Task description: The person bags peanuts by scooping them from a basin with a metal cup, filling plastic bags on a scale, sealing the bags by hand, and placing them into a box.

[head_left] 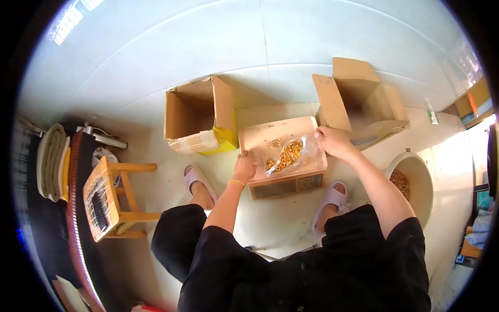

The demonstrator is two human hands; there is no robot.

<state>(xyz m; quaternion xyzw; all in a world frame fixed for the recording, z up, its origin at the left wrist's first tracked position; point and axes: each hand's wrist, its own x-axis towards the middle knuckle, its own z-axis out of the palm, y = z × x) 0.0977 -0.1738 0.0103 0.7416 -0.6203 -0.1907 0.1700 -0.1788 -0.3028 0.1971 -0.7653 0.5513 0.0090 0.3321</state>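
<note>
A clear plastic bag (290,156) with yellow corn kernels in it lies over a shallow pinkish tray (265,130). My right hand (332,142) is closed in a pinch on the bag's right end, at the tray's right edge. At the left side, my left hand (245,166) is closed with its fingers at the bag's left end; the exact grip is partly hidden. A small heap of loose kernels (274,143) rests on the tray beside the bag. Beneath the tray is a cardboard box (287,187) with a dark printed panel.
Two open cardboard boxes stand by the wall, one at left (189,109) and one at right (358,99). A pale bucket (423,174) holding brownish grains is at my right. A wooden stool (122,200) with a dark object on its seat stands at my left.
</note>
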